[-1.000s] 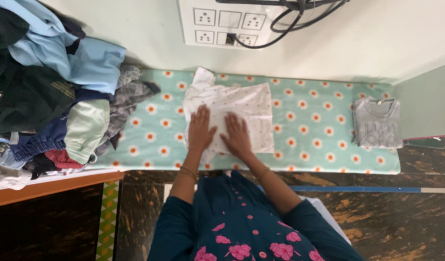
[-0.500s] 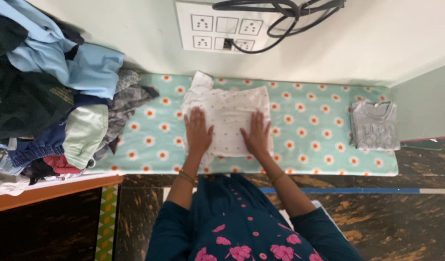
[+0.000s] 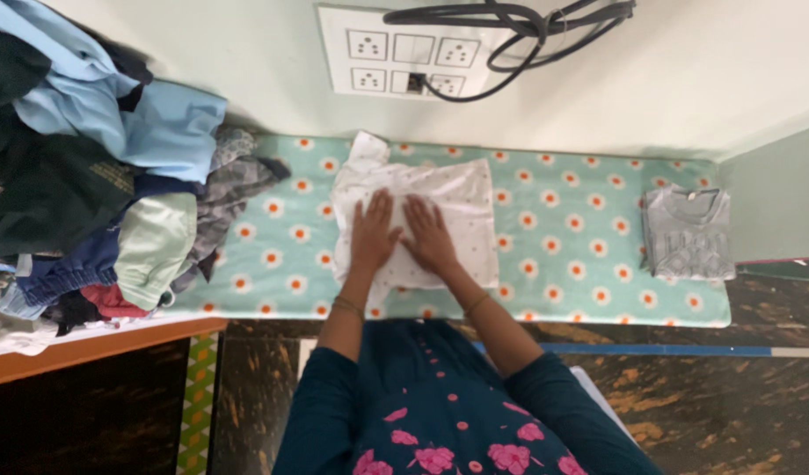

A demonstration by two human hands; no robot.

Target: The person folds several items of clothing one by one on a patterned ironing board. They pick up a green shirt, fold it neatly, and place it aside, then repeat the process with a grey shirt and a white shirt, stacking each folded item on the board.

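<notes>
Left hand [image 3: 372,236] and right hand [image 3: 428,236] are lying flat, fingers spread, side by side on the white garment [image 3: 448,202], pressing down on it and gripping nothing. Garment is lying folded mid-pad [image 3: 554,229], on the flowered teal cover. Grey folded shirt [image 3: 688,234] is sitting at the pad's right end, well apart. Clothes pile [image 3: 88,193] is spilling onto the left end

one head view looks steeply down, facing the far wall [image 3: 651,79], fairly near over the table [image 3: 554,255].
</notes>
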